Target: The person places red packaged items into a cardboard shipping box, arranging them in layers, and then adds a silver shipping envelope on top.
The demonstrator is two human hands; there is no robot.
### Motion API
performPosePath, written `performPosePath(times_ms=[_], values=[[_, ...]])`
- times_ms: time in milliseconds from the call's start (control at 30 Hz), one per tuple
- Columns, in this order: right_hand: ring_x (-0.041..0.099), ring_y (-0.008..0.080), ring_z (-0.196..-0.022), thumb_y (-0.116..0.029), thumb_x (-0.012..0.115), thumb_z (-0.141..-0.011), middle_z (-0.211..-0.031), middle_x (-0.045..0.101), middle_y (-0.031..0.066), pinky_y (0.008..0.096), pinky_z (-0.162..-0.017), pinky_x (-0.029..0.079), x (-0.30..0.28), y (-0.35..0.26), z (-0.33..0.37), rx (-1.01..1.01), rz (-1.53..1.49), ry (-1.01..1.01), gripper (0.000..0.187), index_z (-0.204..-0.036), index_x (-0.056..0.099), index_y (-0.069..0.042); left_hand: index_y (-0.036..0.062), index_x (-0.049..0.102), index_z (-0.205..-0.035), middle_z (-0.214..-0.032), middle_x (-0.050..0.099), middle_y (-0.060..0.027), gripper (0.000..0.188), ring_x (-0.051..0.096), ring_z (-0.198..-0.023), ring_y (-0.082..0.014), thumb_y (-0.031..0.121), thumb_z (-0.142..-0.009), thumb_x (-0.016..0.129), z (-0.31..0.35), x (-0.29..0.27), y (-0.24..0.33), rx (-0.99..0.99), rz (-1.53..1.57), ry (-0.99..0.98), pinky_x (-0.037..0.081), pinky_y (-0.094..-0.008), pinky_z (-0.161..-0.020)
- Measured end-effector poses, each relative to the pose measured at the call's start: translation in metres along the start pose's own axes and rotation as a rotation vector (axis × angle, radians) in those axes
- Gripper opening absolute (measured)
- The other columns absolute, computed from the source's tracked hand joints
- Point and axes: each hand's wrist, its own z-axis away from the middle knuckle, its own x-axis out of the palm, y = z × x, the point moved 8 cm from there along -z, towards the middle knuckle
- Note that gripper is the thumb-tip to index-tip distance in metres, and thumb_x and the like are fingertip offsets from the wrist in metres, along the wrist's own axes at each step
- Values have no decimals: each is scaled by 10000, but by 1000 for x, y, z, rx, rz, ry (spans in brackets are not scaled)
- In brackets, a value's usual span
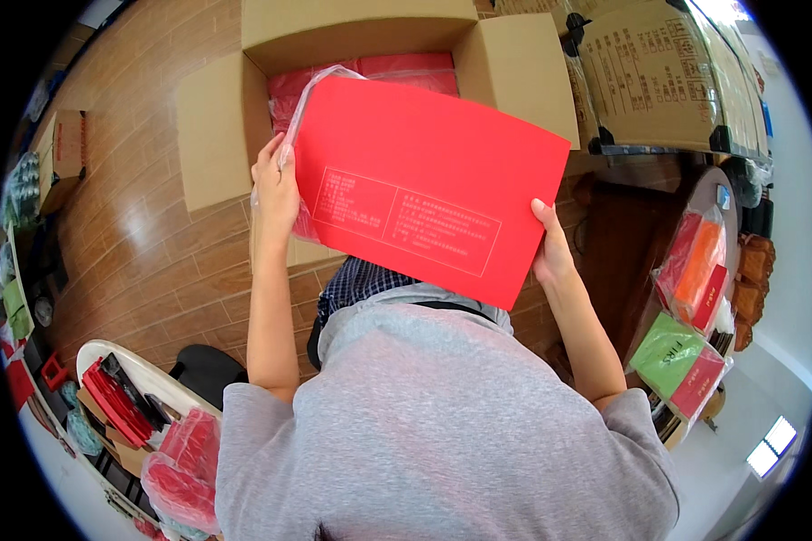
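Bright, fairly even indoor light fills the view; the wood-plank floor (144, 180) carries a pale sheen and plastic wrap (185, 469) catches small highlights. A white panel (770, 447) glows at lower right. The flat red package (424, 144) looks sharp, while fisheye distortion bends edges toward a blue-fringed black rim.

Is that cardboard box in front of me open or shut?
Open: the cardboard box has its visible flaps spread outward, and red plastic-wrapped items show inside.

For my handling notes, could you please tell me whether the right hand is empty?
No, the right hand holds the flat red item by its right edge, thumb on the face.
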Motion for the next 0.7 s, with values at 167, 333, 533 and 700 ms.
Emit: performPosePath(times_ms=[167,333,533,700], values=[[354,256,-1272,-328,710,-737,-1361,330,120,423,-1022,362,21,-10,8,-94,15,-10,883,-1403,163,-139,118,497,-1308,-1341,442,-110,406,376,-1214,-298,296,-994,311,16,9,80,338,-110,33,238,-414,-1056],[387,247,-1244,-274,733,-718,-1338,338,129,395,-1002,395,49,-5,9,-162,-111,-23,878,-1382,181,-111,120,481,-1326,-1416,363,-110,406,305,-1267,-326,270,-978,334,51,26,118,454,-167,-68,203,-432,-1076],[393,255,-1222,-209,716,-751,-1332,323,164,404,-1009,376,66,-4,10,-276,-244,-23,918,-1379,53,-112,73,499,-1302,-1458,299,-133,422,234,-1323,-361,279,-970,341,83,19,95,384,-143,-74,164,-467,-1093],[343,248,-1260,-144,763,-702,-1368,287,168,388,-1048,307,105,-18,29,-602,-4,-51,1007,-1412,57,-41,55,413,-1361,-1493,215,-148,493,159,-1371,-345,344,-993,258,67,34,153,483,-51,-76,138,-450,-1107]])
